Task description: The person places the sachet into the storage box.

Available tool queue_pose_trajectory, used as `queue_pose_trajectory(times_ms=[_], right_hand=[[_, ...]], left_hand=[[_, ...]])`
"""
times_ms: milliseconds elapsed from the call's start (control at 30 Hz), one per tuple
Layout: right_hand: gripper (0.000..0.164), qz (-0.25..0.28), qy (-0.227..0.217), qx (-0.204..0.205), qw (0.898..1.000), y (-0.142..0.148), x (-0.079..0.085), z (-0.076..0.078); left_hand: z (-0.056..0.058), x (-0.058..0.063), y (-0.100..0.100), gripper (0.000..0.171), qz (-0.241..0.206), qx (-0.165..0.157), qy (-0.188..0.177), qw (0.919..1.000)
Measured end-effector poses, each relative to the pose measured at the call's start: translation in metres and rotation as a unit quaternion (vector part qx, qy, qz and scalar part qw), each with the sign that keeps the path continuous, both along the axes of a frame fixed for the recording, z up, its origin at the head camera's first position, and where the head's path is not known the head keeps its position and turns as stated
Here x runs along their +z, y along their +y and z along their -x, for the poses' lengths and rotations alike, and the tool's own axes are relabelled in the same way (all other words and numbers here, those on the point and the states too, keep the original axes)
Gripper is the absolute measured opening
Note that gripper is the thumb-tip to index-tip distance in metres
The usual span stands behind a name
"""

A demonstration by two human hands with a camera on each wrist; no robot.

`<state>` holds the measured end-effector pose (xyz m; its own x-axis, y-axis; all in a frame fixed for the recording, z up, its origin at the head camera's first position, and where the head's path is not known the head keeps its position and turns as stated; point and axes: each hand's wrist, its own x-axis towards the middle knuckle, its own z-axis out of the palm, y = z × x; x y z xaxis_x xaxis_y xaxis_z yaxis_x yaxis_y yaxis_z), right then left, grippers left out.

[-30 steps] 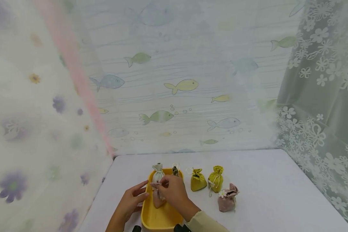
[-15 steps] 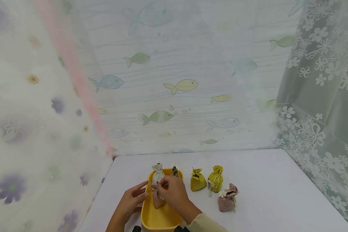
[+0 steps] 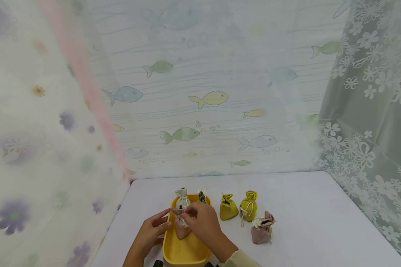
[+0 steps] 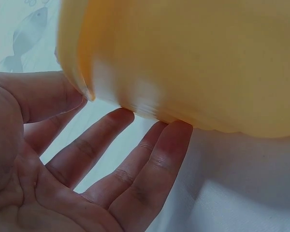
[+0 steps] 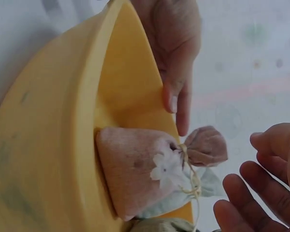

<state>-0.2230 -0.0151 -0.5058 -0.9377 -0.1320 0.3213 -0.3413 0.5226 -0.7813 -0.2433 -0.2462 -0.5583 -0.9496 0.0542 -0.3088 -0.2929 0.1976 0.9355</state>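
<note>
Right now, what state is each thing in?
Yellow tub: open, on the table.
Tub's pink pouch: neck cinched.
White pouch: in the tub, neck cinched.
Dark pouch: in the tub, mostly hidden.
Left yellow pouch: standing upright.
Right yellow pouch: neck cinched.
Outside pink pouch: upright, top gathered.
Left hand: fingers touching the tub.
Right hand: apart from the tub's pink pouch.
</note>
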Motion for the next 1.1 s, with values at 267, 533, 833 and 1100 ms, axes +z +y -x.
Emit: queue_pose_trajectory(times_ms=[267, 533, 833, 1100], right_hand=[[0.007, 0.004, 0.042, -0.001, 0.999, 0.011, 0.004, -0.011], [0.011, -0.022, 0.055, -0.04, 0.997, 0.029, 0.004, -0.021], [0.011, -0.019, 0.093, -0.094, 0.991, 0.052, -0.001, -0.029], [0.018, -0.012, 0.105, -0.152, 0.983, 0.078, -0.005, -0.036]], left_hand=[[-0.001, 0.0, 0.001, 0.07, -0.001, 0.004, -0.002, 1.0], [-0.002, -0.001, 0.003, 0.069, -0.001, 0.011, 0.001, 0.9999], [-0.004, -0.001, 0.003, 0.07, -0.002, 0.011, -0.002, 0.9999], [-0.003, -0.001, 0.004, 0.071, 0.005, 0.023, -0.005, 0.9997]])
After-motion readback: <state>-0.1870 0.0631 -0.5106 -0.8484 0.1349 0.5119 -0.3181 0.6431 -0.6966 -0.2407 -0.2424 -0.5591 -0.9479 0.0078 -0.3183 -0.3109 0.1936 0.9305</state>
